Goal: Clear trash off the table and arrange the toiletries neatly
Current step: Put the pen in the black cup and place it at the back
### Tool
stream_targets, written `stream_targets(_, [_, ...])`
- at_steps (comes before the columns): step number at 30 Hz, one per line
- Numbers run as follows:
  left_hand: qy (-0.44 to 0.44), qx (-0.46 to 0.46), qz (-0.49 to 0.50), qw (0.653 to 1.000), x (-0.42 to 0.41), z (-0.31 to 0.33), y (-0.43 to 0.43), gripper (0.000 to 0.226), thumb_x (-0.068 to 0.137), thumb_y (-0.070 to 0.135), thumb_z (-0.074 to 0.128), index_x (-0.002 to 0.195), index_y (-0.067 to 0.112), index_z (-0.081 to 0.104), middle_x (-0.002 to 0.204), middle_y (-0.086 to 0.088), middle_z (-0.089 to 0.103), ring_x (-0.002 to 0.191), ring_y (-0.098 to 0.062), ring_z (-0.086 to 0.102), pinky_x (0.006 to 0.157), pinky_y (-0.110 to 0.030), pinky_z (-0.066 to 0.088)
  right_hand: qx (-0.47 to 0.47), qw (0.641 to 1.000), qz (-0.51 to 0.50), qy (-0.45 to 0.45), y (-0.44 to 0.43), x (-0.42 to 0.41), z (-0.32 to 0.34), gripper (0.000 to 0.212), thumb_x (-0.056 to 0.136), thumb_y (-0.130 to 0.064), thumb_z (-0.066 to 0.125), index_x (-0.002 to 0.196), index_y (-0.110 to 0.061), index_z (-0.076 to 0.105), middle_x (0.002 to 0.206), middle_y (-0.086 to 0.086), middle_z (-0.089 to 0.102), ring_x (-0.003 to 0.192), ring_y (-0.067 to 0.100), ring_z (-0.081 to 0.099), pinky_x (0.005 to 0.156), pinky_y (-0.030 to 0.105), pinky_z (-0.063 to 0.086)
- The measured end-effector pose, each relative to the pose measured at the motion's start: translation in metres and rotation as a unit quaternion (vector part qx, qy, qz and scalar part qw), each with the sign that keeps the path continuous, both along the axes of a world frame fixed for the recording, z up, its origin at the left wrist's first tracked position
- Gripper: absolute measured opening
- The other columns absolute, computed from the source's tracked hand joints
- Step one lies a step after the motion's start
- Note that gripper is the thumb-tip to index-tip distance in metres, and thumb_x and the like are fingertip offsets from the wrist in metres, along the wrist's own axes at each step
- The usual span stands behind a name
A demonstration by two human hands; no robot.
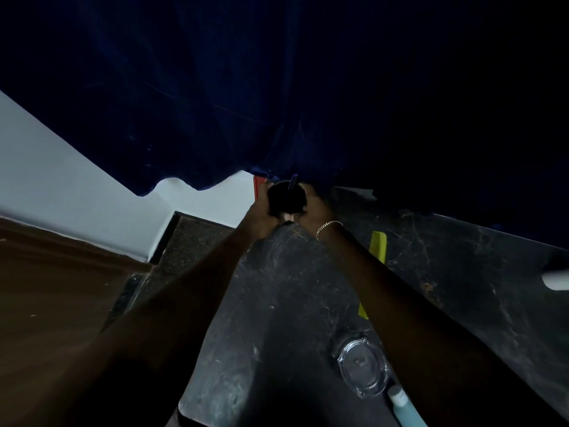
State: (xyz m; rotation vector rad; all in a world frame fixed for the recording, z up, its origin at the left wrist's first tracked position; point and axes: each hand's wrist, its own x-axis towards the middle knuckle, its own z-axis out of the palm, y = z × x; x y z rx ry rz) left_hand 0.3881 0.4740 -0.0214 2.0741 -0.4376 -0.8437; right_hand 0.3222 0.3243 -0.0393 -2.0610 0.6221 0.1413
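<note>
Both my arms reach to the far edge of the dark table. My left hand and my right hand are closed around a round black cup with a dark blue stick-like item standing in it. A red item shows just left of the cup, partly hidden by my left hand. A yellow-green comb lies on the table right of my right forearm, which covers its middle. A clear plastic lid and a light blue tube lie near the front.
A dark blue curtain hangs over the table's far edge and fills the top of the view. A white wall and brown floor are to the left. A white object shows at the right edge.
</note>
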Motion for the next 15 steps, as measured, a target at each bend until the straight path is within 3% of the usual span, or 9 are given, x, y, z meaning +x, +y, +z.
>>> stream_targets(2, [-0.003, -0.007, 0.0, 1.0, 0.001, -0.002, 0.0, 0.086, 0.089, 0.01, 0.074, 0.152, 0.03, 0.018, 0.143, -0.01, 0.053, 0.125, -0.038, 0.06, 0.1, -0.056, 0.053, 0.004, 1.0, -0.01, -0.009, 0.0, 0.0, -0.001, 0.077, 0.077, -0.008, 0.078, 0.143, -0.021, 0.041, 0.132, 0.009, 0.06, 0.119, 0.026, 0.061, 0.092, 0.029, 0.05])
stream_targets(6, [0.003, -0.016, 0.022, 1.0, 0.003, -0.007, 0.001, 0.089, 0.085, 0.018, 0.081, 0.152, 0.029, 0.023, 0.147, -0.005, 0.051, 0.132, -0.031, 0.055, 0.106, -0.056, 0.051, 0.028, 0.999, -0.021, 0.007, 0.0, 0.001, -0.005, 0.09, 0.078, -0.009, 0.079, 0.152, -0.02, 0.03, 0.14, 0.013, 0.055, 0.127, 0.031, 0.056, 0.106, 0.047, 0.048])
stream_targets(10, [0.003, -0.002, 0.069, 0.998, -0.003, -0.016, 0.008, 0.087, 0.082, 0.029, 0.084, 0.149, 0.031, 0.028, 0.146, -0.003, 0.057, 0.133, -0.027, 0.056, 0.107, -0.041, 0.046, 0.001, 0.999, -0.035, 0.04, -0.003, -0.007, -0.009, 0.098, 0.084, -0.014, 0.072, 0.158, -0.026, 0.01, 0.148, 0.012, 0.049, 0.133, 0.029, 0.052, 0.11, 0.047, 0.045])
stream_targets(15, [-0.005, 0.0, 0.117, 0.993, -0.03, -0.023, 0.028, 0.079, 0.084, 0.044, 0.078, 0.146, 0.032, 0.031, 0.148, -0.004, 0.055, 0.133, -0.027, 0.056, 0.105, -0.04, 0.048, -0.073, 0.996, -0.032, 0.03, -0.005, -0.045, -0.005, 0.097, 0.085, -0.03, 0.07, 0.158, -0.031, 0.006, 0.16, 0.011, 0.03, 0.142, 0.033, 0.041, 0.111, 0.052, 0.042])
